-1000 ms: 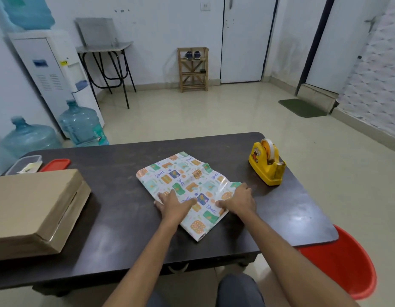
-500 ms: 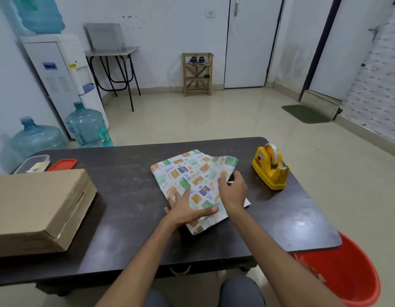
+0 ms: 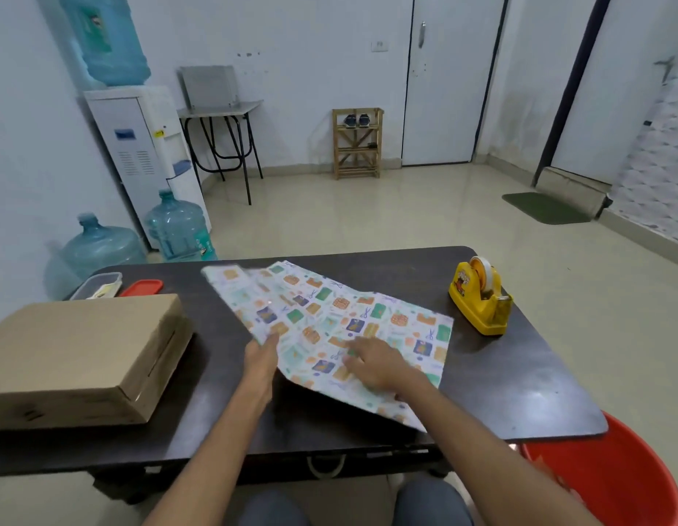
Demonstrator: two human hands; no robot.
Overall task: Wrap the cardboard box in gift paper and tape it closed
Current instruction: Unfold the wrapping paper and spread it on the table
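Note:
A patterned sheet of gift paper (image 3: 329, 317) lies partly unfolded on the middle of the dark table (image 3: 519, 392). My left hand (image 3: 262, 360) pinches its left edge, with that side lifted off the table. My right hand (image 3: 373, 362) rests flat on the paper's near part, fingers spread. The flat brown cardboard box (image 3: 83, 354) sits at the table's left end, apart from the paper. A yellow tape dispenser (image 3: 480, 298) stands at the right rear of the table.
A clear plastic container (image 3: 98, 285) and a red lid (image 3: 141, 287) lie behind the box. A red tub (image 3: 610, 484) stands on the floor at the table's right front corner. Water jugs (image 3: 177, 225) and a dispenser (image 3: 140, 153) stand at the left wall.
The folded paper has been opened out: my left hand has drawn one side up and to the left, and the sheet now spreads wider across the table. My right hand went from gripping its edge to lying on it.

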